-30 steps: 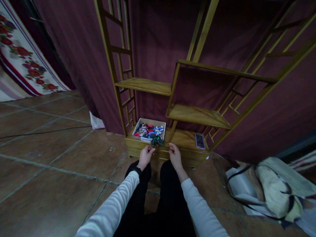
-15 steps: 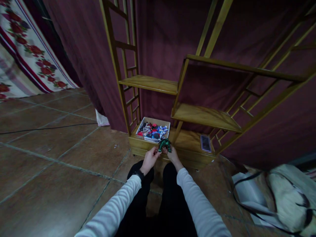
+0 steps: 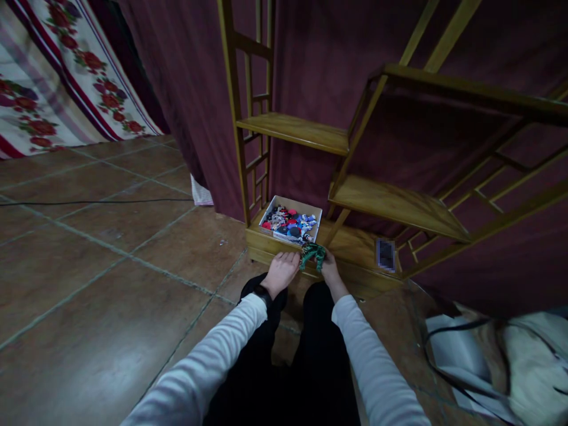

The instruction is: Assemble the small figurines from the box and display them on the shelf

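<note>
Green toy figure (image 3: 312,253) between the hands, in right hand (image 3: 331,270) grip; left hand (image 3: 280,272) grip unclear

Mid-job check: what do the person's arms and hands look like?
Long, plain whitish left sleeve and right sleeve reach the wrists. The left hand and right hand are bare, ungloved. A dark band, perhaps a watch, circles the left wrist.

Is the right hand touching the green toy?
Touching. The head view shows the green toy pressed against the fingers of the right hand, with no gap.
</note>
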The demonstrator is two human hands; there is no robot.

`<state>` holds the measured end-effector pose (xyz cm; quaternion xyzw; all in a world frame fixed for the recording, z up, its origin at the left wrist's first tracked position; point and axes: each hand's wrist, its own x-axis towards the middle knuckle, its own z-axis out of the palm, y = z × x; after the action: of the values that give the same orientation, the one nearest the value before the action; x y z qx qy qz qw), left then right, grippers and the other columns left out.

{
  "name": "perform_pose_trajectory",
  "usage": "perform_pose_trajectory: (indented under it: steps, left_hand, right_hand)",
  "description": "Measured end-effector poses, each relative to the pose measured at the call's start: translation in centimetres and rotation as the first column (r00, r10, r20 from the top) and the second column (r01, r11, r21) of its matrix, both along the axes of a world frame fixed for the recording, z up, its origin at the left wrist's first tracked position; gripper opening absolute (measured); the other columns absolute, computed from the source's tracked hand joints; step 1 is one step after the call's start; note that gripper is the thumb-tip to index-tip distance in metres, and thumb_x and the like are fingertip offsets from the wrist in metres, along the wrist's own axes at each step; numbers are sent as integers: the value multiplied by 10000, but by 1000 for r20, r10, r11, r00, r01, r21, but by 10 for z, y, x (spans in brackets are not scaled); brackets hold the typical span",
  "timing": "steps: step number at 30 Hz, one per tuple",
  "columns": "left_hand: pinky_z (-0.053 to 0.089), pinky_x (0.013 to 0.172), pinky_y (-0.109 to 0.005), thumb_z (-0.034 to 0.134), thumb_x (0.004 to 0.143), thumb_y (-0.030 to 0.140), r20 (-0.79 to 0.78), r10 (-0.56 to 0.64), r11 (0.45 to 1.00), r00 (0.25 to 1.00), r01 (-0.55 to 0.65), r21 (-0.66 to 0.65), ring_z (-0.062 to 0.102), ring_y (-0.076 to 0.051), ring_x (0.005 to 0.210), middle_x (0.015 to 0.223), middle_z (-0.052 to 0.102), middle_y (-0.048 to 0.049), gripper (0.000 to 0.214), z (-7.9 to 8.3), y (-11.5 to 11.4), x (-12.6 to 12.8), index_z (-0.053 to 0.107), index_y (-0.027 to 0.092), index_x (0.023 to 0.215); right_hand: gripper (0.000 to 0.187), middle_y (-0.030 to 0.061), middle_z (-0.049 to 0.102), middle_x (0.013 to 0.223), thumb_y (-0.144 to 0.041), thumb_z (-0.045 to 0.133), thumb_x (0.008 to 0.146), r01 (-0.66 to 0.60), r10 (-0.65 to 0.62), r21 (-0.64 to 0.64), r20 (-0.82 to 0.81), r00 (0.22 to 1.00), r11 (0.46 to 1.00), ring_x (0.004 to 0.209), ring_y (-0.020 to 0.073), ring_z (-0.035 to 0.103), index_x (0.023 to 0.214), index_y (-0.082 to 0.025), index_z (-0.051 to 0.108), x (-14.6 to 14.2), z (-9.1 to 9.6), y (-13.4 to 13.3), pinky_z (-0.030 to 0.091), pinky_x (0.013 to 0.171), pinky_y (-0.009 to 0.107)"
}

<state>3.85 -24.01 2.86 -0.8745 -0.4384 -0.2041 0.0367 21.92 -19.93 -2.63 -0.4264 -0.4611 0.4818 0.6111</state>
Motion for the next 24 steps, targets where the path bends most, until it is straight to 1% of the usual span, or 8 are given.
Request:
perform_pose_trajectory:
  steps: [3, 9, 14, 17, 19, 21, 23, 24]
  left_hand:
    - [357, 748, -352, 422, 848, 187, -31, 1, 1000, 1000, -1, 0, 551, -233, 832, 864, 601, -105, 216, 0, 1, -1, 532, 129, 1024]
    - [349, 751, -348, 415, 849, 165, -25, 9, 1000, 1000, -9, -18, 545, -227, 827, 859, 595, -103, 188, -1, 0, 2, 536, 137, 990]
    - [353, 749, -346, 412, 848, 158, -30, 13, 999, 999, -14, -35, 548, -226, 825, 849, 593, -101, 158, 0, -1, 3, 542, 148, 937]
    - [363, 758, -342, 423, 848, 180, -6, 27, 998, 1000, -28, -58, 556, -225, 835, 861, 600, -105, 147, -2, 0, 3, 548, 156, 922]
    - [374, 758, -330, 439, 846, 206, 54, 50, 994, 997, -44, -97, 564, -219, 839, 868, 608, -100, 140, -5, 2, 2, 553, 167, 917]
    - [389, 735, -308, 458, 839, 228, 164, 88, 984, 982, -60, -167, 575, -207, 828, 867, 620, -84, 135, -10, 6, 2, 559, 185, 918]
    - [402, 690, -282, 487, 825, 260, 329, 150, 962, 932, -61, -265, 589, -192, 800, 852, 632, -62, 145, -18, 11, 4, 563, 198, 932]
    - [407, 665, -271, 508, 814, 288, 420, 192, 945, 887, -53, -322, 594, -184, 769, 824, 636, -50, 155, -22, 15, 5, 568, 199, 925]
  right_hand:
    - [199, 22, 684, 826, -232, 605, 605, 57, -56, 9, -38, 998, 998, 803, 182, 599, 798, -217, 652, 0, 0, 0, 478, 763, 330]
    - [301, 54, 686, 955, -173, 633, 592, 50, -53, 52, 57, 997, 997, 909, 209, 587, 889, -211, 664, 3, 4, -6, 440, 872, 372]
    - [319, 53, 687, 945, -192, 637, 603, 40, -41, 13, 61, 997, 999, 912, 216, 591, 921, -210, 657, 4, 3, -5, 457, 839, 384]
    - [319, 52, 687, 920, -214, 655, 583, 46, -46, 4, 56, 997, 999, 892, 211, 599, 901, -206, 658, 3, 2, -5, 473, 801, 364]
    - [315, 43, 688, 884, -228, 673, 560, 61, -61, -3, 55, 997, 998, 859, 198, 605, 873, -205, 659, 2, 2, -5, 478, 774, 338]
    - [301, 28, 686, 818, -255, 683, 553, 68, -66, -42, 48, 997, 997, 800, 180, 609, 848, -200, 655, 0, 2, -6, 484, 730, 310]
    - [290, 16, 677, 763, -296, 678, 571, 38, -35, -104, 35, 999, 994, 732, 160, 604, 840, -189, 648, -1, 3, -7, 486, 669, 283]
    - [292, 15, 672, 753, -314, 675, 580, 15, -12, -135, 28, 1000, 991, 700, 150, 597, 839, -183, 643, -2, 3, -7, 486, 638, 270]
